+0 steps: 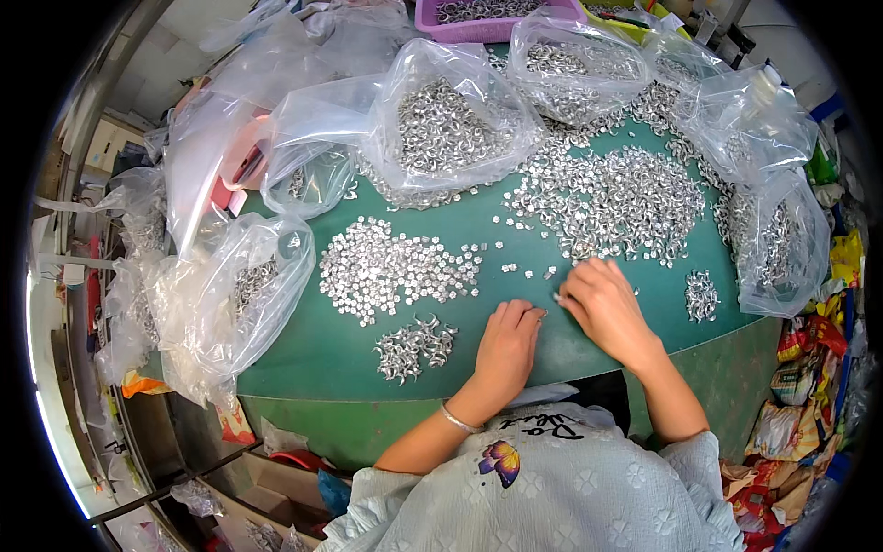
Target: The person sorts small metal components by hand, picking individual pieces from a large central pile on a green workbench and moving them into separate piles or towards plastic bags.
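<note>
Both hands rest palm down on the green worktop (515, 230), near its near edge and just right of the middle. The left hand (508, 345) lies flat with the fingers loosely together, fingertips pointing far and a little right; whether it pinches anything I cannot tell. The right hand (602, 304) sits just beside it to the right, fingers curled and drawn together over a few loose silver pieces (529, 273) scattered just beyond the fingertips; whether one is pinched is hidden under the fingers. A thin bracelet (457, 419) circles the left wrist.

To the left of the hands spreads a flat patch of small silver metal parts (391, 267), and nearer, just left of the left hand, lies a small heap of curved silver clips (414, 347). Far right of the hands a much bigger pile of silver parts (616, 202) covers the worktop. A little cluster of clips (701, 296) sits to the right of the right hand.

Clear plastic bags holding more of the parts ring the worktop: one at the far middle (441, 124), one at the near left (230, 294), one at the right edge (777, 248). A purple tray (460, 33) stands at the far edge
</note>
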Tool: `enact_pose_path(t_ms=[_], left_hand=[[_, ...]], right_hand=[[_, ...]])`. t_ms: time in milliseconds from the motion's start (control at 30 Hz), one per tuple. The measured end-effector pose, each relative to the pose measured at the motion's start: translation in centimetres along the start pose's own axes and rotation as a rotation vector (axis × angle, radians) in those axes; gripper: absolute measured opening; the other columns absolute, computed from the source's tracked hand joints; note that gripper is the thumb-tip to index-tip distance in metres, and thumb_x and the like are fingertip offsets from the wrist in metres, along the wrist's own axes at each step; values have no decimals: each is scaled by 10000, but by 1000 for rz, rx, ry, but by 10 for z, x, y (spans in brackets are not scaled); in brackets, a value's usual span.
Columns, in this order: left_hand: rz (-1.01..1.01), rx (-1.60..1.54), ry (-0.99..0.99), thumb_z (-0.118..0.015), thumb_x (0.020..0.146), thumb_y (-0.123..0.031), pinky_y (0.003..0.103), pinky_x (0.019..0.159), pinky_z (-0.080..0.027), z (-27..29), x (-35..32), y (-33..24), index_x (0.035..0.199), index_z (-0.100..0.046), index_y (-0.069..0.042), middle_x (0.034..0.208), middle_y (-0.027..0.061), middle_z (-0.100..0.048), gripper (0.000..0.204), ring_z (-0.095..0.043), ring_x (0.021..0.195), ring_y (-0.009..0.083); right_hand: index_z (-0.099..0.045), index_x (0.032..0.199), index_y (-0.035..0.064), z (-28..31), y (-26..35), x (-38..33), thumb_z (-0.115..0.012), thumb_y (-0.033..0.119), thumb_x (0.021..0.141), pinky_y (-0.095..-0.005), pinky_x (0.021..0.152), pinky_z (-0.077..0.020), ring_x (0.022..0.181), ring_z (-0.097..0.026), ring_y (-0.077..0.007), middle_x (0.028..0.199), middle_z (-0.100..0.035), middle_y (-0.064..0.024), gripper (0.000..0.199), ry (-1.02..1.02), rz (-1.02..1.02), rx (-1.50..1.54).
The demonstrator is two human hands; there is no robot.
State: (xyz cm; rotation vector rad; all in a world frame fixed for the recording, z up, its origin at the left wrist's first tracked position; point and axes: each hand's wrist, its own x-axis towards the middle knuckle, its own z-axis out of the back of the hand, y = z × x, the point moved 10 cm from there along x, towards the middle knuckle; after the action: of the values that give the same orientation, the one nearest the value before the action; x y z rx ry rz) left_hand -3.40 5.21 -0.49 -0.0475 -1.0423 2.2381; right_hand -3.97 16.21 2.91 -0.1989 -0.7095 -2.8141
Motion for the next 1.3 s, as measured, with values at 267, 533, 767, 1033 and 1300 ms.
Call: enact_pose_path(t_ms=[267, 533, 767, 1033, 1300], left_hand=[[11, -131, 20, -657, 830, 18, 404, 827, -479, -5, 3, -14, 1090, -602, 18, 1052, 149, -558, 266, -562, 955, 337], [-97, -119, 144, -660, 828, 23, 401, 848, -484, -26, 3, -22, 1142, -588, 12, 1062, 149, -554, 323, -563, 967, 336], [-39, -186, 79, -652, 840, 37, 403, 879, -482, -15, 1, -20, 1214, -556, 11, 1139, 176, -568, 387, -569, 1024, 362], [18, -184, 60, -708, 802, 15, 410, 906, -467, -6, -1, -18, 1282, -529, 1, 1170, 172, -553, 512, -545, 1052, 357], [-10, -62, 88, -749, 778, -45, 430, 933, -441, -11, 1, -23, 1293, -533, -11, 1203, 160, -531, 560, -512, 1099, 359]], right_hand=[[-650, 932, 11, 27, -30, -28, -722, 1, 752, -398, 759, -467, 890, -564, -306, 946, -612, -102, 195, -177, -68, 214], [-655, 936, 45, 16, -37, -8, -727, 66, 768, -385, 790, -419, 885, -537, -275, 903, -573, -86, 184, -195, -96, -98], [-605, 836, 40, 34, -42, -30, -702, 16, 787, -391, 744, -421, 860, -564, -284, 918, -612, -73, 112, -305, -133, 131], [-622, 854, 47, 17, -1, -40, -728, 41, 758, -379, 754, -420, 883, -556, -264, 916, -595, -53, 143, -86, 3, 149], [-643, 883, 50, 27, -30, -36, -713, 48, 779, -392, 741, -418, 861, -543, -285, 908, -591, -75, 126, -228, -157, 4]])
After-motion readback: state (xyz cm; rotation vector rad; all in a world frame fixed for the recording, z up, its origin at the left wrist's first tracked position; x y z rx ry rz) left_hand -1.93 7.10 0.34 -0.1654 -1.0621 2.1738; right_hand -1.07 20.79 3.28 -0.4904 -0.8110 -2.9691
